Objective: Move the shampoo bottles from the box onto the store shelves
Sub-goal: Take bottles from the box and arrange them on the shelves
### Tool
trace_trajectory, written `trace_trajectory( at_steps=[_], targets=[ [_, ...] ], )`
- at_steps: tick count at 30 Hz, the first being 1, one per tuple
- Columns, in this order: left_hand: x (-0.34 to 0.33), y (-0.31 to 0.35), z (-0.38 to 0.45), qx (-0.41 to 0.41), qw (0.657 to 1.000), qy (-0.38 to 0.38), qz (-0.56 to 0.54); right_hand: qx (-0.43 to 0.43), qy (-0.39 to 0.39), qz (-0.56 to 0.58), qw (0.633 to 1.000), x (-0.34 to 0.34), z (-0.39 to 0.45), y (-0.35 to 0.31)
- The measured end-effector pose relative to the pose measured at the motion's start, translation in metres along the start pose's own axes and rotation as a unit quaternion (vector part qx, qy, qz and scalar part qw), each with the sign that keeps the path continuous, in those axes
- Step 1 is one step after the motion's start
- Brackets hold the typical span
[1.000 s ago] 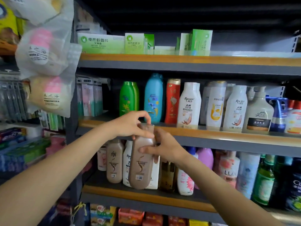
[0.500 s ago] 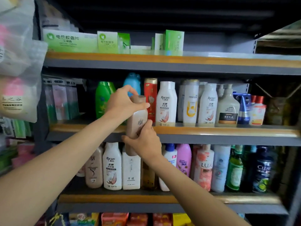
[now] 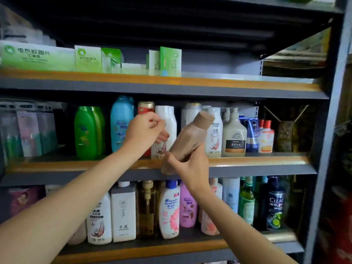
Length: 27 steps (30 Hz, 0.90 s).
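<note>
My right hand grips the lower half of a brown shampoo bottle. The bottle is tilted, its cap pointing up and to the right, in front of the middle shelf. Its base hangs just below the shelf's front edge. My left hand is off the bottle, to its left. Its fingers are curled in front of a red bottle and against a white bottle standing on that shelf. The box is not in view.
The middle shelf also carries a green bottle, a blue bottle and a pump bottle. Green cartons line the top shelf. Several bottles fill the lower shelf. A grey upright post bounds the right side.
The brown bottle has risen from the lower shelf to the middle shelf and now tilts right. My left hand has let go of its cap and moved to the white bottle.
</note>
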<state>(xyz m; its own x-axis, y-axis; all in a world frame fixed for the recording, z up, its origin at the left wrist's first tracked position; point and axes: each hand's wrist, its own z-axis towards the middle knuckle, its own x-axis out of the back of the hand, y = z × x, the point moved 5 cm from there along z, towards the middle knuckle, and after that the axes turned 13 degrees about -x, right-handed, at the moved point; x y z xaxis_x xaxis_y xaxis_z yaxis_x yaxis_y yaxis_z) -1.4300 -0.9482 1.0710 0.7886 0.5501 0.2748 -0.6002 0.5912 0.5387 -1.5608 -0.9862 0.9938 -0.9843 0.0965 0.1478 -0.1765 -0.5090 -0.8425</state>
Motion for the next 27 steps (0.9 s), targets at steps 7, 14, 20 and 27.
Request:
trace_trajectory(
  at_steps=[7, 14, 20, 27],
  targets=[
    [-0.045, -0.022, 0.003, 0.008, 0.995, -0.076, 0.069, -0.003, 0.171, 0.036, 0.985, 0.096, 0.052, 0.006],
    [-0.094, -0.024, 0.011, -0.03, 0.981, -0.145, 0.128, -0.012, 0.213, 0.012, 0.977, 0.149, 0.091, 0.03],
    [-0.121, -0.031, 0.013, -0.038, 0.97, -0.183, 0.157, -0.002, 0.216, -0.018, 0.976, 0.163, 0.104, 0.042],
    [-0.15, -0.026, 0.019, -0.059, 0.952, -0.219, 0.205, -0.022, 0.191, -0.112, 0.975, 0.164, 0.117, 0.063]
  ],
)
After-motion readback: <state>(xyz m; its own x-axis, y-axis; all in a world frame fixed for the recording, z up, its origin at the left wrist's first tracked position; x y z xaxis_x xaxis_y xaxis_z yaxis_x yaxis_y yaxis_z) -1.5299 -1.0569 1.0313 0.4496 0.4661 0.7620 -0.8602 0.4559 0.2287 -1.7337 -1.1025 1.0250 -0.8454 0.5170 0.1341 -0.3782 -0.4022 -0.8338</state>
